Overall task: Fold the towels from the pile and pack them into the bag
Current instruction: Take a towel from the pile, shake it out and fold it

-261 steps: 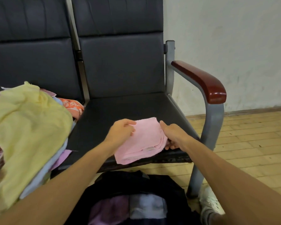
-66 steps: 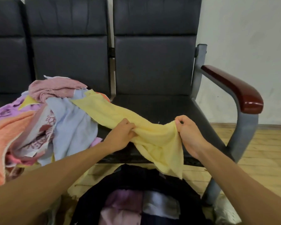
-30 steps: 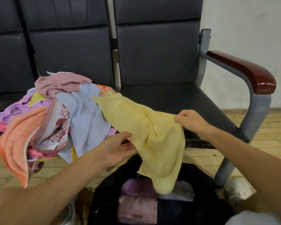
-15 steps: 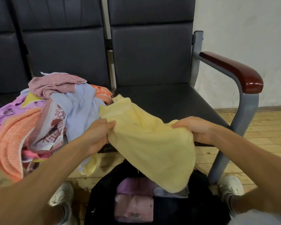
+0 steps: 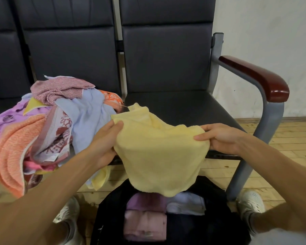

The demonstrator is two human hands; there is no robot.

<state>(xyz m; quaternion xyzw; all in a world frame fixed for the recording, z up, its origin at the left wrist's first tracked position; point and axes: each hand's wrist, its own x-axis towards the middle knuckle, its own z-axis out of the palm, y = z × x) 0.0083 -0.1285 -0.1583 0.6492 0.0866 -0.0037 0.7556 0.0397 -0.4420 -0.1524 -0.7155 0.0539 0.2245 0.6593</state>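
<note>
Both the left hand (image 5: pixel 106 140) and the right hand (image 5: pixel 219 138) grip the yellow towel (image 5: pixel 159 156), held above the open bag (image 5: pixel 166 218), right of the pile (image 5: pixel 48 128). Folding is under way; next it likely needs halving.

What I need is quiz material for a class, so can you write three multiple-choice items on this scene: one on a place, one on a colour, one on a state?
1. Where does the towel pile lie?
A. on the floor
B. on a seat
C. on the wooden armrest

2. What colour is the held towel between the left hand and right hand?
A. pink
B. blue
C. yellow

3. In what state is the bag?
A. open, with folded towels inside
B. zipped shut
C. open and empty

Answers:
1 B: the pile rests on dark seat cushion, left of the held towel.
2 C: both hands pinch pale yellow cloth.
3 A: its mouth gapes below the held towel, showing pink, purple and white folded towels.
</note>
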